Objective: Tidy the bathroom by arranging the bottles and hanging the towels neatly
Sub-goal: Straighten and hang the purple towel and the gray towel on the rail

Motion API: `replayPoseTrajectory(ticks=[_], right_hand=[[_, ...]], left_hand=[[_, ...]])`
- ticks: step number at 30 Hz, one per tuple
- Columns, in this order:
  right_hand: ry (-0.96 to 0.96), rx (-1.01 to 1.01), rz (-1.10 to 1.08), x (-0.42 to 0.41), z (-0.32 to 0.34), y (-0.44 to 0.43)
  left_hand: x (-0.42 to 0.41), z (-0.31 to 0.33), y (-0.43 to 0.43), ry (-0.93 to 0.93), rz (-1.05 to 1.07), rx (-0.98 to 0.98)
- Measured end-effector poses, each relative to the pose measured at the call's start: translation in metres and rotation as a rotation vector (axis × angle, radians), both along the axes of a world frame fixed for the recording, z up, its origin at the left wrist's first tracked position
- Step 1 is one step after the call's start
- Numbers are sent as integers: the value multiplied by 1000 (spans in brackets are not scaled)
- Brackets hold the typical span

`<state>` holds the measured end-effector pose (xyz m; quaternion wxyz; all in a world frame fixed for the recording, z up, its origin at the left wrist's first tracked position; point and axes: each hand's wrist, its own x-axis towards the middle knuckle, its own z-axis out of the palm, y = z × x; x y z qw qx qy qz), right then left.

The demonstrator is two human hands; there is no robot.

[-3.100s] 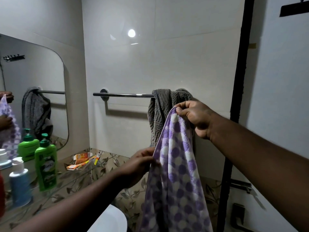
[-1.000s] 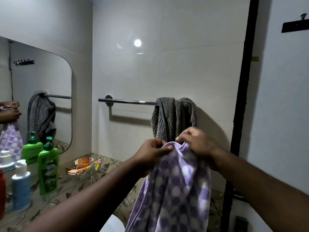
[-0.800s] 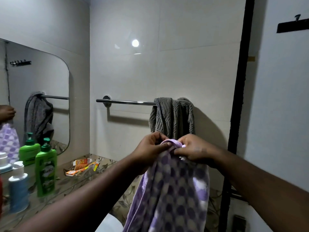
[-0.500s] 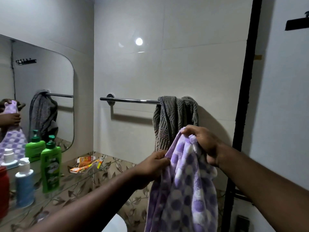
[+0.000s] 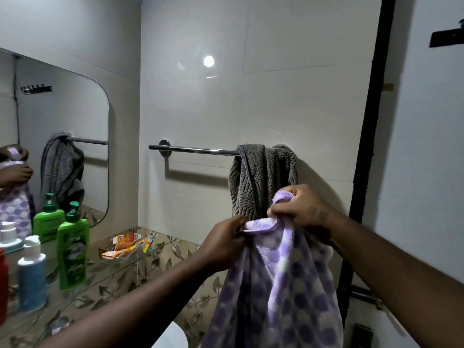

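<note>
A purple and white dotted towel hangs from both my hands in front of the wall. My left hand pinches its upper edge. My right hand grips a bunched corner just to the right and slightly higher. Behind them a grey towel is draped in a bunch over the right end of a chrome towel bar. On the glass shelf at the left stand a green pump bottle, a blue bottle with a white cap and a red container at the frame edge.
A mirror on the left wall reflects the towels and bottles. Orange boxes and tubes lie at the shelf's far end. A black vertical frame runs down the right. The white rim of a fixture shows below.
Half a second ago my right hand held the towel higher with my left hand lower. Now the hands are close together near the towel's top edge, the right one lowered.
</note>
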<state>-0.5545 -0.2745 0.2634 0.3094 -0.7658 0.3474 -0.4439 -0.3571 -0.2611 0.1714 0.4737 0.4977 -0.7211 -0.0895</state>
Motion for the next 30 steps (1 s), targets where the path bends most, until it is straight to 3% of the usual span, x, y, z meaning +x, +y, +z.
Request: replayPoseTrajectory(ticks=[3,5,8,11,13,15,17,19,23,30], right_hand=[[359,20,27,3,-9,2],[437,-26,21,10,-18,4],[358,-168,-143,10,-24,0],[243,-233,-283,4,-28,-3],[205,-238,-349,0,-28,-6],[280,-194,-333,-6,-26,-7],[339,-122,-174,-7,-25,-8],[273,-116,-73,1,-27,-6],[-12,-118,-219,6,-22,-8],[-41,-91,-155,4,-17,-4]], left_hand=[[-13,14,1,232,-140,73],[-22,20,0,280,-115,52],[-24,19,0,281,31,-2],[-22,9,3,24,143,28],[-19,6,5,-41,152,93],[-16,10,4,50,142,125],[-18,19,5,225,85,151],[-25,28,7,315,-39,181],[-32,34,14,405,-141,220],[-22,13,11,451,-212,332]])
